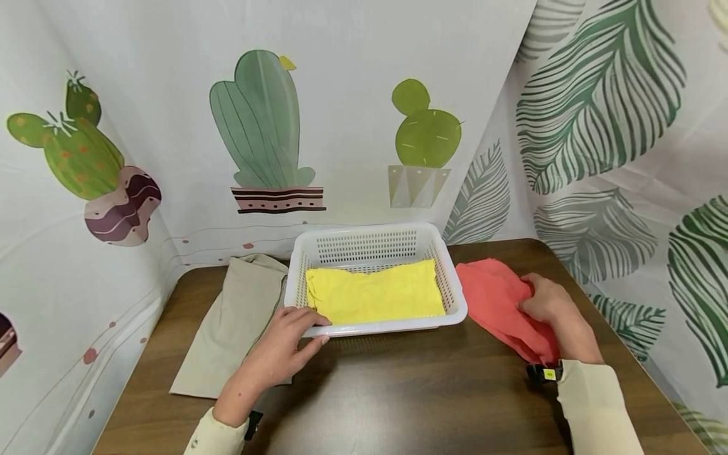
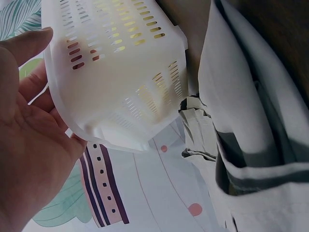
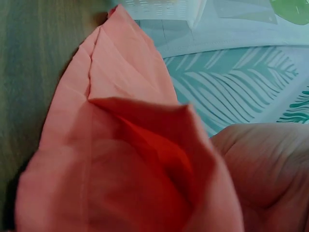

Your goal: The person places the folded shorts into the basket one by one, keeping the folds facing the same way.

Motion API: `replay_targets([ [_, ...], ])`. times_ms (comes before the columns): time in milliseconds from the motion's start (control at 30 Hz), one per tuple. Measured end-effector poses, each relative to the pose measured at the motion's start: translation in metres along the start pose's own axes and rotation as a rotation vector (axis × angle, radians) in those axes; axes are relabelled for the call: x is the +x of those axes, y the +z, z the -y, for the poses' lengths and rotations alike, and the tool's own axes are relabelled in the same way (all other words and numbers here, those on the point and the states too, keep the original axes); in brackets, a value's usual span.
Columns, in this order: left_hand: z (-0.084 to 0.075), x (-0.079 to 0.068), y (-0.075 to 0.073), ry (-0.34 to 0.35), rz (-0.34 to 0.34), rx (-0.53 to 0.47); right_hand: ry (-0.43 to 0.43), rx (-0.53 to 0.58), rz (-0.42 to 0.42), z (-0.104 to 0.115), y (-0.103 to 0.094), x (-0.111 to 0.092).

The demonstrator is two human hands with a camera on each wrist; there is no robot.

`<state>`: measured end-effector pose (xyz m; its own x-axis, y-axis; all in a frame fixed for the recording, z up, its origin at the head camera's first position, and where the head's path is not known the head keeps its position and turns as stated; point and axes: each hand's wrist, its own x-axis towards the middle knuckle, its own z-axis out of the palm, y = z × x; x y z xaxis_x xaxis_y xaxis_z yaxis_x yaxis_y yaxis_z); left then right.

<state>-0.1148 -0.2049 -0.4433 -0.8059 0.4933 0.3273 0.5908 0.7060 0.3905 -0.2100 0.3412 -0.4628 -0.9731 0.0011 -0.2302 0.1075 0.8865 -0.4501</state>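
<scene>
A white plastic basket (image 1: 375,327) with slotted walls stands on the table, and a folded yellow cloth (image 1: 375,294) lies inside it. At the basket's front left corner, my left hand (image 1: 287,344) holds the rim, thumb outside and fingers over the edge; the left wrist view shows this hand (image 2: 34,130) around the rim. To the right of the basket lies a coral-red cloth (image 1: 500,303), folded, with an open fold showing in the right wrist view. My right hand (image 1: 552,306) grips its right edge; in the right wrist view the fingertips are hidden behind the cloth (image 3: 120,159).
A folded beige-grey garment (image 1: 230,328) lies left of the basket, partly under my left forearm. The brown wooden table (image 1: 398,392) ends at a hanging white sheet (image 1: 352,126) printed with cacti and leaves, close behind the basket.
</scene>
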Motion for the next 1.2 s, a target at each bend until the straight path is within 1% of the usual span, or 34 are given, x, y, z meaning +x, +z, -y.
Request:
replay_targets([
  [567, -0.001, 0.000, 0.000, -0.022, -0.004, 0.011, -0.059, -0.029, -0.009, 0.000, -0.001, -0.008],
  [733, -0.002, 0.000, -0.001, -0.015, -0.005, 0.004, -0.077, -0.043, -0.012, -0.001, 0.001, -0.010],
  [1000, -0.002, 0.000, -0.001, 0.001, -0.009, -0.010, -0.151, -0.075, -0.062, -0.005, 0.004, -0.011],
  [1200, -0.003, 0.000, -0.001, -0.001, -0.006, -0.012, -0.164, -0.077, -0.046, -0.006, 0.006, -0.013],
])
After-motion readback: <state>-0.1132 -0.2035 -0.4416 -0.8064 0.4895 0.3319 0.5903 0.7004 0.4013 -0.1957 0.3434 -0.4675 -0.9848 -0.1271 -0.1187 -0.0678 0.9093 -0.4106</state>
